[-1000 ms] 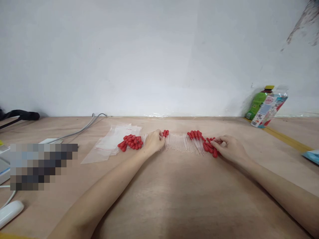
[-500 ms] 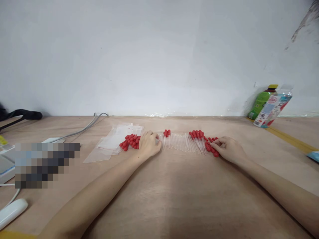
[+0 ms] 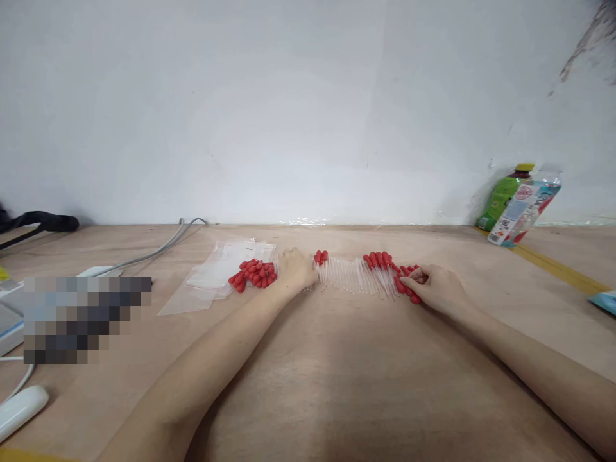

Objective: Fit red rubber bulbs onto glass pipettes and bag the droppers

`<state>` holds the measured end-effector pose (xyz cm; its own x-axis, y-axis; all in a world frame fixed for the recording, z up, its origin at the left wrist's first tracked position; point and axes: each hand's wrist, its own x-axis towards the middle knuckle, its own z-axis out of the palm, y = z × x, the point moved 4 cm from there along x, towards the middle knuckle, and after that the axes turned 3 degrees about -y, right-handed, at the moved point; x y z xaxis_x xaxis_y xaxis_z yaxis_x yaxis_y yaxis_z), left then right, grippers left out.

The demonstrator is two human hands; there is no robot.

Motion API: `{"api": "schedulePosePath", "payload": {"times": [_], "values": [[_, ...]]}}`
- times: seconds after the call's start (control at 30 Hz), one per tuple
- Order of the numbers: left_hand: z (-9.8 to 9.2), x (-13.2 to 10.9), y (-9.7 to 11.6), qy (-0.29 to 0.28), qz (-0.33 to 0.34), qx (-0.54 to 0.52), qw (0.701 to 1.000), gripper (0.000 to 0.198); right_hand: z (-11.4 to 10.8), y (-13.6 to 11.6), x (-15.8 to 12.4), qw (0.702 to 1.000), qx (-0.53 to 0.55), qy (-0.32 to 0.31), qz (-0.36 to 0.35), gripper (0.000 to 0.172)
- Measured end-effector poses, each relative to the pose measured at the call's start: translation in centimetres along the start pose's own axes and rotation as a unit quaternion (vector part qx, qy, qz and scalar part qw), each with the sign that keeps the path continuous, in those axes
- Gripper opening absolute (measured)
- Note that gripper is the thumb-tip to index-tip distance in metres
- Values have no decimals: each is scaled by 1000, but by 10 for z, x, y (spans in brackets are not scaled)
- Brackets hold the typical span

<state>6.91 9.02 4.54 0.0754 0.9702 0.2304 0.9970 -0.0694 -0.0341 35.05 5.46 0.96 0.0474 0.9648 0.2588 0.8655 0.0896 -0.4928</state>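
A row of thin clear tubes [image 3: 353,274] lies side by side on the wooden table, with several red rubber bulbs set on tubes at either end, like droppers. My left hand [image 3: 296,269] rests at the left end of the row, back upward; its fingertips are mostly hidden. Left of it sits a pile of red bulbs [image 3: 253,274]. My right hand [image 3: 437,285] is closed in a pinch on a red bulb [image 3: 409,280] among the loose ones to the right of the row. The capped tubes [image 3: 380,260] fan out just left of that hand.
Flat clear plastic bags [image 3: 212,276] lie beyond the left pile. Grey cables [image 3: 163,247] and a white device [image 3: 22,410] are at the left. A green bottle [image 3: 503,202] and a clear labelled bottle [image 3: 524,215] lean against the wall at the right.
My left hand has turned, its thumb side now nearer the two capped tubes at the left, uncovering more of the left pile. My right hand stays almost in place at the loose bulbs.
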Motion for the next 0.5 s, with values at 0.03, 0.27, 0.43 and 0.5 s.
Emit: {"api": "schedulePosePath", "payload": {"times": [0.03,0.27,0.43,0.5], "values": [[-2,1,2,-8,-3,7,1000,30,0,0,0,1000,5,-2,4,27],[-7,4,11,-63,-5,25,998,23,1,-3,0,999,8,-10,30,27],[-5,6,14,-81,2,19,997,22,1,0,0,998,29,-21,52,32],[-5,7,16,-87,4,15,996,22,0,0,0,997,41,-23,55,34]]}}
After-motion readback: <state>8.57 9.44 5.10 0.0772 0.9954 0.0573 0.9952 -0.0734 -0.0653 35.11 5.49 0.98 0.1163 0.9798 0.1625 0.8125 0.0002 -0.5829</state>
